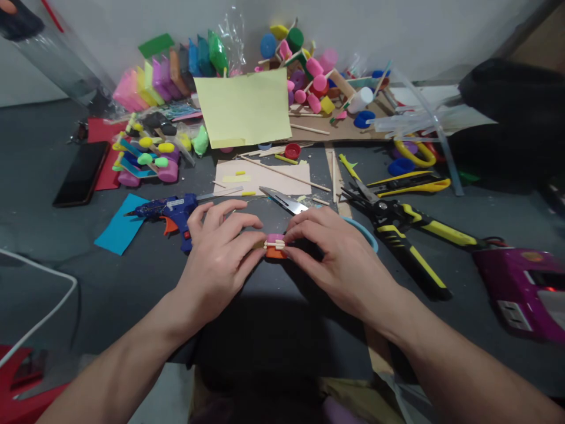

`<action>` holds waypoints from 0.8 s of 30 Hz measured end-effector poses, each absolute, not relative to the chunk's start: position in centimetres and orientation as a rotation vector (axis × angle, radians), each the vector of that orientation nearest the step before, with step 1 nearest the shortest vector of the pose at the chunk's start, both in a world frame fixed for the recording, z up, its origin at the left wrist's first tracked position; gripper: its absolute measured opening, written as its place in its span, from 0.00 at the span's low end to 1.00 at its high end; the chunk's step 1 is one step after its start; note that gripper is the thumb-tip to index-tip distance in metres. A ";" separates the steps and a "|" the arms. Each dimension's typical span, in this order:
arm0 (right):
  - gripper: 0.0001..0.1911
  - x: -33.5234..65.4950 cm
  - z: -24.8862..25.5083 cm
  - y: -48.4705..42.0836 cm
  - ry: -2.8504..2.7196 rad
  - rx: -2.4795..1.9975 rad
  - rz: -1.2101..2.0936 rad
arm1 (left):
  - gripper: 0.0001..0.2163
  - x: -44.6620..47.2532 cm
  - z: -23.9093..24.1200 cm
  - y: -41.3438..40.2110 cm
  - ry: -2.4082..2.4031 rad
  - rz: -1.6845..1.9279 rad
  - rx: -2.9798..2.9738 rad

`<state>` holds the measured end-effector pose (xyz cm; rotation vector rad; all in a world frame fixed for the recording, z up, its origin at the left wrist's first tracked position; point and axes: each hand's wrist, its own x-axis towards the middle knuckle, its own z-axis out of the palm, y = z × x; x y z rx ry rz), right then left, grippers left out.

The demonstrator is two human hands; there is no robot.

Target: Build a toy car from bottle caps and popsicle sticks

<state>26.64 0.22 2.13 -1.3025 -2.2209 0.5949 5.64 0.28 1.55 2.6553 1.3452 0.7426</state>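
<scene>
Between my two hands is a small craft piece with an orange part, a pinkish-purple part and short pale wooden sticks across it. My left hand pinches its left end with thumb and forefinger, the other fingers curled loosely. At the right end, my right hand pinches it too. Just beyond my right fingers lie scissors, their blue handle partly hidden behind that hand. A blue glue gun with an orange trigger rests beside my left hand.
Yellow-black pliers and a yellow cutter lie right, near a purple power box. Behind are cardboard with loose sticks, a yellow paper sheet and colourful clay packs. A phone and a clay-and-stick model are left.
</scene>
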 end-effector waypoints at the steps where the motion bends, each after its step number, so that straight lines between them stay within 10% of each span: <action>1: 0.03 26.6 2.1 0.2 -2.222 -1.300 0.593 | 0.03 5.6 1.5 0.3 1.341 0.743 2.653; 24: 0.03 26.6 1.9 0.3 -2.201 -1.271 0.558 | 0.03 5.9 1.7 0.3 1.328 0.754 2.629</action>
